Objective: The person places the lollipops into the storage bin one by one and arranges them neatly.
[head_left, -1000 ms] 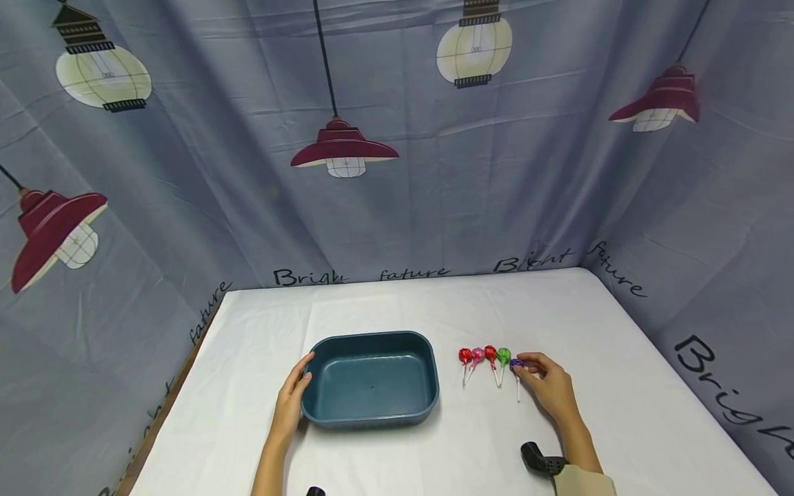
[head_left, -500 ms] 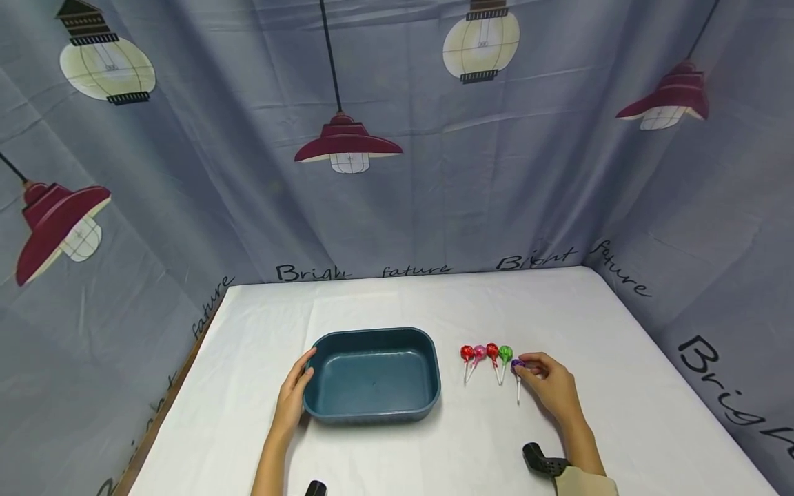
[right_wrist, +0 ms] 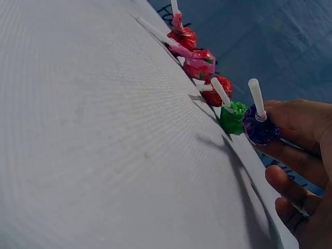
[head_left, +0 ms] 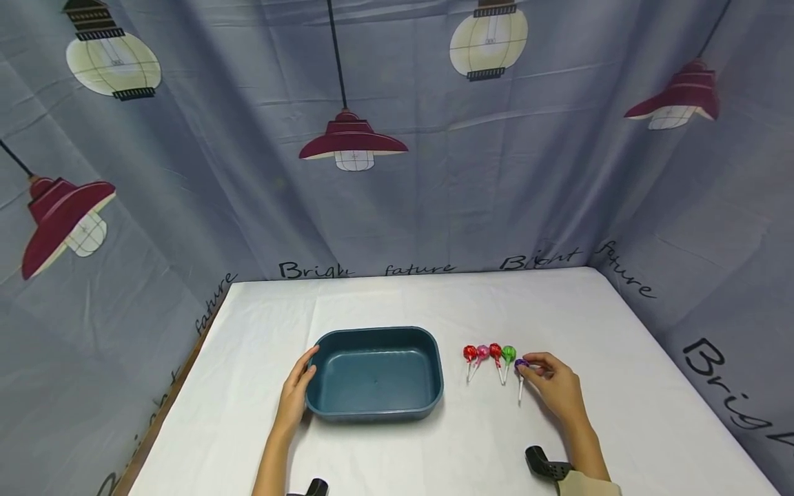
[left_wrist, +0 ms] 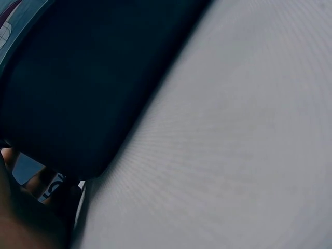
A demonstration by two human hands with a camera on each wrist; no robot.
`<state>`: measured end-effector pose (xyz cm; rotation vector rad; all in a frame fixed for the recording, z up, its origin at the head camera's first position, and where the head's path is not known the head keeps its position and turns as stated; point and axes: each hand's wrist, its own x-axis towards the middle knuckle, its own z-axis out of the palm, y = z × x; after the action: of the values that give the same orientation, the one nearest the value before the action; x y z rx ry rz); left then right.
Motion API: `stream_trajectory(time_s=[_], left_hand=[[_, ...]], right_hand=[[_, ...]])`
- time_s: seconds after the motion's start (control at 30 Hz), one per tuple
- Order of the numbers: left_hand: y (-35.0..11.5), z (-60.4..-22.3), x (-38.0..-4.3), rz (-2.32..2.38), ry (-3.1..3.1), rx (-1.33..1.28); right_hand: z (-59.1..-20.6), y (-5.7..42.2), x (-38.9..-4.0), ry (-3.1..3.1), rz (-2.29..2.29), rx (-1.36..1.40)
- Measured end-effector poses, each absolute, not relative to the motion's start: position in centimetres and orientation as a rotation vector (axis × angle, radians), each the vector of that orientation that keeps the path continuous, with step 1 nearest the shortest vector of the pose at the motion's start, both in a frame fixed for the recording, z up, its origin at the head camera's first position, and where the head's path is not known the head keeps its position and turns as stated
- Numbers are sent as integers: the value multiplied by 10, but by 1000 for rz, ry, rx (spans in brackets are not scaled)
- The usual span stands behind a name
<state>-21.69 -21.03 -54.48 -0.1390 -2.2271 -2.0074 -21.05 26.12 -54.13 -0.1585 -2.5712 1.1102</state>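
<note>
A dark teal plastic basin (head_left: 375, 380) sits on the white-covered table. My left hand (head_left: 291, 399) holds its left end, thumb and a finger over the rim; the left wrist view shows more fingers against the outer wall (left_wrist: 78, 93). To the right, my right hand (head_left: 558, 389) pinches a purple lollipop (right_wrist: 261, 127) by its wrapped head between thumb and fingers, its white stick toward the table's front. Beside it lie a green lollipop (head_left: 509, 353), a red one (head_left: 495, 350), a pink one (head_left: 482, 353) and another red one (head_left: 469, 353) in a row.
The table (head_left: 459, 448) has a white cloth over it. Grey-blue curtains (head_left: 397, 213) printed with lamps and lettering stand at its back and sides. A black device (head_left: 546, 465) is strapped on the right wrist; part of another (head_left: 316, 488) shows by the left.
The right hand, still pinching the purple lollipop, has shifted it slightly away from the green one. The left hand stays on the basin. The whole head view has drifted a little.
</note>
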Motion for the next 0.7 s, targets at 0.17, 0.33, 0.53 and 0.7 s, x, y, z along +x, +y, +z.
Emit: stream_trajectory(time_s=[0.17, 0.33, 0.53, 0.7], left_hand=[[-207, -545, -215, -2008, -2217, -157], [-204, -533, -209, -2032, -2219, -141], [-203, -518, -206, -2013, -2248, -130], [-208, -529, -212, -2029, -2238, -124]], right_hand=[[-542, 263, -210, -2561, 1093, -170], [-536, 260, -211, -2548, 1108, -154], [-525, 251, -217, -2545, 1121, -119], [-523, 246, -228, -2503, 1117, -55]])
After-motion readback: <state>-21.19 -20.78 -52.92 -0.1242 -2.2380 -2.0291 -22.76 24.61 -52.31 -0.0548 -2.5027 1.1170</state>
